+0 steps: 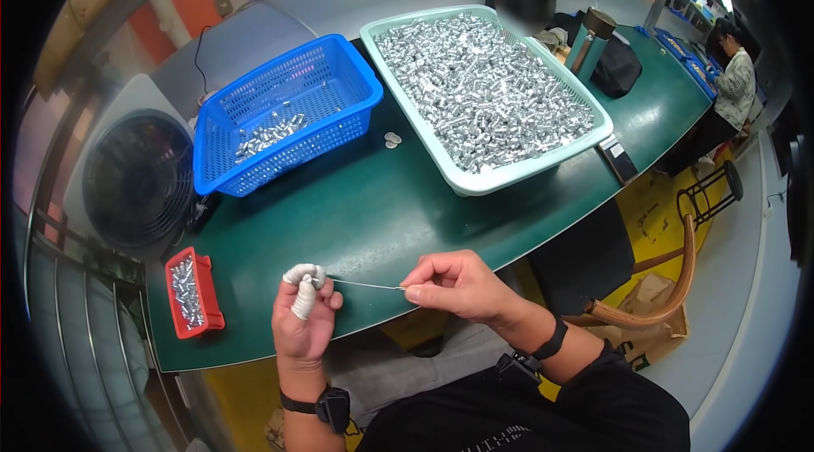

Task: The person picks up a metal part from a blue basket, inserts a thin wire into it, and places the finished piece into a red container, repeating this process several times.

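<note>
My left hand (307, 312), its thumb and a finger wrapped in white covers, is closed in a pinch on a small silver metal part (317, 281). Between my two hands runs a thin metal rod or wire (366, 284). One end meets the small part; the other is pinched between the thumb and fingers of my right hand (454, 284). Both hands are above the near edge of the green table (339, 236). Whether the rod goes into the part or only touches it, I cannot tell.
A blue perforated basket (288, 145) holds some silver parts. The pale green tray (471, 183) is heaped with them. At the left stand a red bin (203, 291) of parts and a fan (140, 176). A phone (619, 160) and bottle (585, 45) lie right; a wooden-armed chair (653, 316) is beside me.
</note>
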`<state>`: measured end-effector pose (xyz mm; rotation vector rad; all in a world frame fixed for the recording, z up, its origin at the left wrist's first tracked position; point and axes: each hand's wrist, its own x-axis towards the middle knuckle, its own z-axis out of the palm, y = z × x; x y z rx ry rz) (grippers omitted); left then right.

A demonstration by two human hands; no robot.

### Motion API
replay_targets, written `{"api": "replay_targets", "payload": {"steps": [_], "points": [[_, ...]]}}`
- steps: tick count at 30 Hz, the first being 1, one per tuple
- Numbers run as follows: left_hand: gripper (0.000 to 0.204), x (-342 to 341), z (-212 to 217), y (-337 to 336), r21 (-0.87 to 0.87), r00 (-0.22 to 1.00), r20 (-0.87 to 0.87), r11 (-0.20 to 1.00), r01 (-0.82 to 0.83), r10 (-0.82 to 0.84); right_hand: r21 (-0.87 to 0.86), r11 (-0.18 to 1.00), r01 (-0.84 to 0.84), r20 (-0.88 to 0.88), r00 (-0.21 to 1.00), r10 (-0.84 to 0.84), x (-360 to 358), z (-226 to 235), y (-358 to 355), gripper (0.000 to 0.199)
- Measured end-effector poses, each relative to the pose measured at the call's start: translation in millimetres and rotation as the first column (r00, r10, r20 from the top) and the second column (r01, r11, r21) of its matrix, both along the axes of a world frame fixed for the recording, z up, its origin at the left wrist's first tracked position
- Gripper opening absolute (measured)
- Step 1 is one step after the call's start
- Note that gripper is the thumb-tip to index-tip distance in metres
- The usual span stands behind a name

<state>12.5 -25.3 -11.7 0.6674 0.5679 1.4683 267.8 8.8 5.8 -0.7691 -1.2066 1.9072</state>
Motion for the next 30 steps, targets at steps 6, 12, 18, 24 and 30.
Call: {"api": "replay_targets", "payload": {"steps": [6,12,18,24,30], "points": [[0.026,-19,-4,-3,-0.134,0.991,0.080,0.986,-0.097,0.108,0.220,0.972,0.079,0.133,0.985,-0.110,-28,0,-14,0.008],[0.027,-43,-23,-9,-0.144,0.992,0.112,0.989,-0.047,0.063,0.531,0.844,0.080,0.266,0.930,-0.255,-69,4,-29,0.004],[0.026,-51,-25,-10,-0.115,0.988,0.152,0.993,0.003,0.015,0.565,0.818,0.106,0.243,0.926,-0.288,-83,7,-30,0.004],[0.025,-44,-26,-8,-0.118,0.994,0.105,0.993,-0.012,0.024,0.552,0.829,0.090,0.280,0.917,-0.285,-81,13,-26,0.006],[0.024,-34,-23,-9,-0.097,0.995,-0.046,0.991,-0.089,0.085,0.497,0.866,0.052,0.292,0.930,-0.224,-72,12,-18,0.006]]}}
